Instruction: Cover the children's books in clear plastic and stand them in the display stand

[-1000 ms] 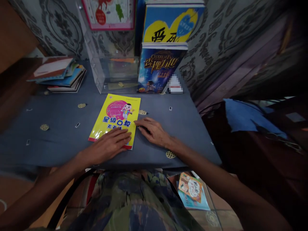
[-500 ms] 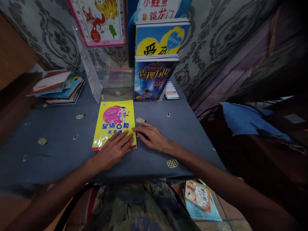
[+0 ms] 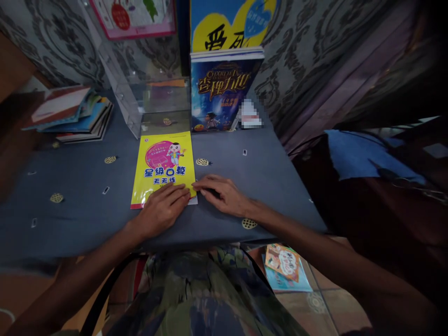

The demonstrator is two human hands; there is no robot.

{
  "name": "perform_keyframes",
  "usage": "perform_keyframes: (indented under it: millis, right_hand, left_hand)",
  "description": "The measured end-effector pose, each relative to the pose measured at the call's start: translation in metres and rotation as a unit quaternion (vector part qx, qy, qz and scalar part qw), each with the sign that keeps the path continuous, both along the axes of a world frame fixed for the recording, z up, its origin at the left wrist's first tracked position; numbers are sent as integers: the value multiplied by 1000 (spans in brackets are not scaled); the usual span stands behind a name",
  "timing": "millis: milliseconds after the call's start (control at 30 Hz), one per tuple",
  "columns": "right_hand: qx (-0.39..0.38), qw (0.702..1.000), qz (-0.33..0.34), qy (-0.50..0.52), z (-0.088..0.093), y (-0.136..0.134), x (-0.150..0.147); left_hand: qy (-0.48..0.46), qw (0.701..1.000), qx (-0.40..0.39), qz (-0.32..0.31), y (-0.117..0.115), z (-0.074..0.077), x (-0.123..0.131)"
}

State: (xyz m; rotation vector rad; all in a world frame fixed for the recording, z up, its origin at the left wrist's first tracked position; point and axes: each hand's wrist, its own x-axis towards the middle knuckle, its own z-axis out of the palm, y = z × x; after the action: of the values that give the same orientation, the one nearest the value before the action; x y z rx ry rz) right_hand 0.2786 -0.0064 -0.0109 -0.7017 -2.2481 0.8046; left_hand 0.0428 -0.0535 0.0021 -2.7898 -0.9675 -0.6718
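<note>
Partly under flattened left hand (image 3: pixel 163 208), yellow book (image 3: pixel 164 163), right hand (image 3: pixel 226 195) at edge, grip unclear

This looks like a home, most likely a reading corner. A grey tablecloth (image 3: pixel 87 224) printed with pineapples covers the table, and ornate patterned wallpaper (image 3: pixel 297 60) rises behind it. At the far side, a clear rack (image 3: pixel 121 88) holds colourful storybooks (image 3: pixel 220 93); a pile of books (image 3: pixel 77 114) lies far left. A yellow book (image 3: pixel 143 172) shows a cartoon child. Tiled floor (image 3: pixel 343 308) appears near right, below the table.
</note>
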Motion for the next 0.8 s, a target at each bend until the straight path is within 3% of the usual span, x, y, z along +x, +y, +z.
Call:
perform_keyframes:
  millis: [233,433,800]
  right_hand:
    - [-8,1000,7,24,2,-5,3]
    - [-9,1000,12,5,5,-8,4]
    - [97,993,44,-44,5,-22,7]
  left_hand:
    - [-15,1000,1,-6,3,7,2]
    - [4,1000,1,4,0,2,1]
    - [7,1000,15,-6,-3,-7,-3]
